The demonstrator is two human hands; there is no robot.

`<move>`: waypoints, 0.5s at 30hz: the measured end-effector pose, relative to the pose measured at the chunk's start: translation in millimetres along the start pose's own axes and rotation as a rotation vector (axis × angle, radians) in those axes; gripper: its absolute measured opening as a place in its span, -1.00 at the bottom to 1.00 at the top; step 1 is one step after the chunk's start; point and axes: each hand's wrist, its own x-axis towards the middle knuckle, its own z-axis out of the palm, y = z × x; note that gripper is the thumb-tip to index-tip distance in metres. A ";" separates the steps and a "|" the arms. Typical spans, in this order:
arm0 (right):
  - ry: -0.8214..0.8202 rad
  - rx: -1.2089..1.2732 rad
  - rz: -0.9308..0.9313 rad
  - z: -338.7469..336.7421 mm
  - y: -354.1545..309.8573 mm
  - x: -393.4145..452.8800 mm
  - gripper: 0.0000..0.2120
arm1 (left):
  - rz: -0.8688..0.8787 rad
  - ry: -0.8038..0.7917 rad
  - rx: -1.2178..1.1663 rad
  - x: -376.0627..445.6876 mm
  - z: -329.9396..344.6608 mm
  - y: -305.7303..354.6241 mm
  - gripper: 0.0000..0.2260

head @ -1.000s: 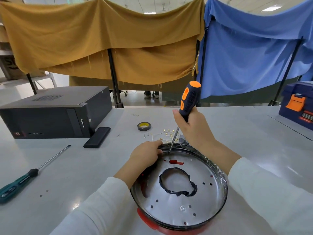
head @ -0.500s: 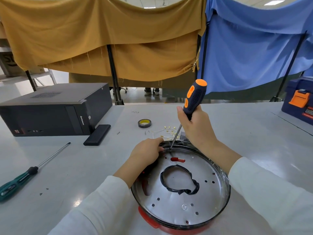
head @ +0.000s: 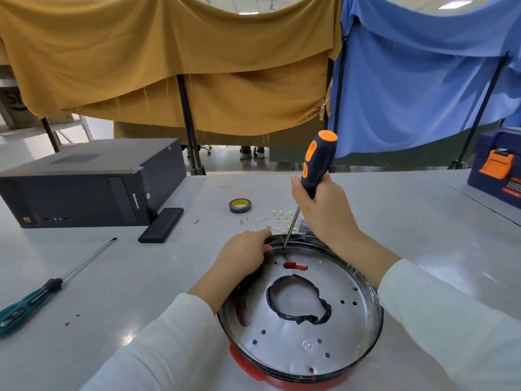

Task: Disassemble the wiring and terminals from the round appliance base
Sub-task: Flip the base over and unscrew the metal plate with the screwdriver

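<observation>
Wide grey surface, open room to the right; computer case marked "lenovo" blocks far left. Round base sits near the front edge, left hand curled over its far rim, right hand gripping the orange-black screwdriver, tip inside that rim. Loose terminals lie just beyond, tape roll nearby

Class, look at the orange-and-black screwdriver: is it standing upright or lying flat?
Nearly upright, slightly tilted. The right hand grips the screwdriver with its handle up and its tip down inside the base's far rim.
</observation>
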 end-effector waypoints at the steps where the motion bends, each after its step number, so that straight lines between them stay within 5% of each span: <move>1: 0.008 -0.014 0.001 0.8 -0.5 1.4 -0.78 | -0.002 0.001 -0.001 -0.2 0.0 0.1 -0.89; 15: -0.221 -0.013 0.091 8.0 -8.0 21.2 -0.82 | -0.003 -0.022 0.016 -3.3 -3.4 3.7 -0.91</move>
